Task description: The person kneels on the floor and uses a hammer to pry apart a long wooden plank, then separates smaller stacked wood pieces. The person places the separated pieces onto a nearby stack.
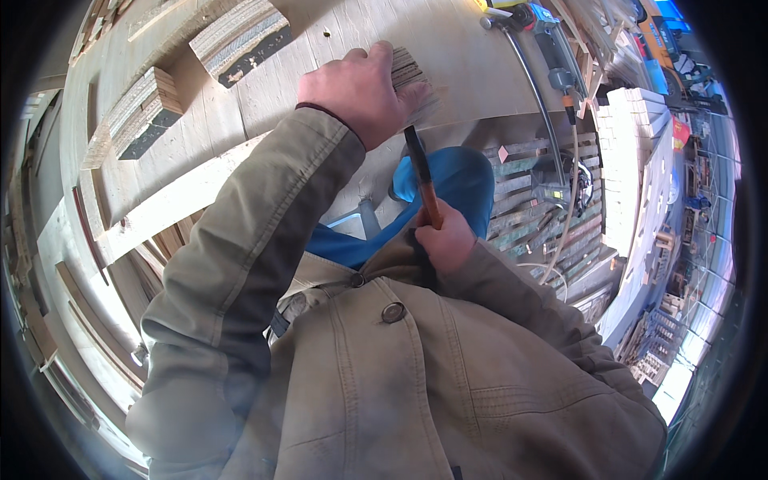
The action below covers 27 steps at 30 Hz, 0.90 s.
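Note:
My left hand (352,94) is closed over a small block of layered wood (406,67) on the pale wooden worktop (320,50). Its thumb lies along the block's near right side, and the hand covers much of the block. Lower and to the right, my right hand (450,240) grips a hammer (430,204) by its orange-brown wooden handle. The hammer's black metal end points up toward the worktop edge, just below my left hand and apart from the block. Two more layered blocks with dark end faces, one farther (240,40) and one nearer (144,112), stand to the left.
A pale board (180,196) runs along the worktop's near side. At right, a grey power tool with a hose (560,78) lies near a long metal bar (534,88). Beyond stand slatted pallets (520,208) and a stack of light timber (632,132). My blue-trousered leg (460,180) is beneath.

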{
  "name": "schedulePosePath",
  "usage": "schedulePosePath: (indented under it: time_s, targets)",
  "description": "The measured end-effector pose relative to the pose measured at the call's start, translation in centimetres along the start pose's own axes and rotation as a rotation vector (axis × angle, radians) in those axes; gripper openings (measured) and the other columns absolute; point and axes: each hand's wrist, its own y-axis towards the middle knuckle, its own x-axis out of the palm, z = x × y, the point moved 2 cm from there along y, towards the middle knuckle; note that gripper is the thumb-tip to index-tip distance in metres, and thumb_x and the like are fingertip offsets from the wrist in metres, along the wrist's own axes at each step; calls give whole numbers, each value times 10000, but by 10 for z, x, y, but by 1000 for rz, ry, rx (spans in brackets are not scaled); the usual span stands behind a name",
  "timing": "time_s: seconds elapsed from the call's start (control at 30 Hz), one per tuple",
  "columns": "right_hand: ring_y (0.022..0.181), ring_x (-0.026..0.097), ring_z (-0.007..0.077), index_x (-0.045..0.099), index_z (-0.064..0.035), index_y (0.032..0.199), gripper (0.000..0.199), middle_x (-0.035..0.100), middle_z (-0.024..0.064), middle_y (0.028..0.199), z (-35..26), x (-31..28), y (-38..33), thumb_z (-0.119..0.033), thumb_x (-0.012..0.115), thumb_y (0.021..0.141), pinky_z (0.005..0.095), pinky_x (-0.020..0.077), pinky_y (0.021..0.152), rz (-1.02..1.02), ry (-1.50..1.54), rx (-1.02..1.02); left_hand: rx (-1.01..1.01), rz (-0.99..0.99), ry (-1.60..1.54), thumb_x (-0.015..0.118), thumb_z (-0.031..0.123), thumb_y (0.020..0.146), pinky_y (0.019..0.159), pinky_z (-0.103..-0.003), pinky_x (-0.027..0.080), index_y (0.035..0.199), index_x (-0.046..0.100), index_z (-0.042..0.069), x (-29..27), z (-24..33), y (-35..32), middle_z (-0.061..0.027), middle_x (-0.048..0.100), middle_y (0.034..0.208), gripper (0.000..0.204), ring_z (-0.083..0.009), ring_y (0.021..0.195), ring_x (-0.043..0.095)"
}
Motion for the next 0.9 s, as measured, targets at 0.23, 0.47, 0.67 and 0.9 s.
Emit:
schedulePosePath:
  time_s: [0.23,0.47,0.67,0.9]
  targets:
    - [687,504,93,557,-54,965,124,519,8,804,7,41,-1,-50,625,862,288,407,573,13,290,123,2,-21,6,608,673,953,918,-452,581,1395,595,78,-2,3,-1,-159,743,1194,741,-338,1059,742]
    - [726,510,110,562,-47,939,126,520,10,807,8,26,6,-33,629,833,299,422,625,-3,156,2,-14,-56,10,594,700,953,948,-449,568,1425,577,85,-7,4,1,-159,740,1216,776,-327,1092,734]
    - [766,531,137,586,-33,941,142,557,26,824,6,2,5,-40,643,810,314,444,689,-40,87,0,-3,-50,1,588,691,958,961,-454,558,1439,567,85,-7,6,0,-157,736,1238,774,-334,1119,725]
    - [801,555,184,595,-16,926,151,578,57,829,3,-12,5,-35,630,780,339,461,746,-52,34,-6,-2,-23,-9,597,681,956,962,-455,556,1437,570,80,-7,5,-2,-156,737,1241,770,-342,1125,721]
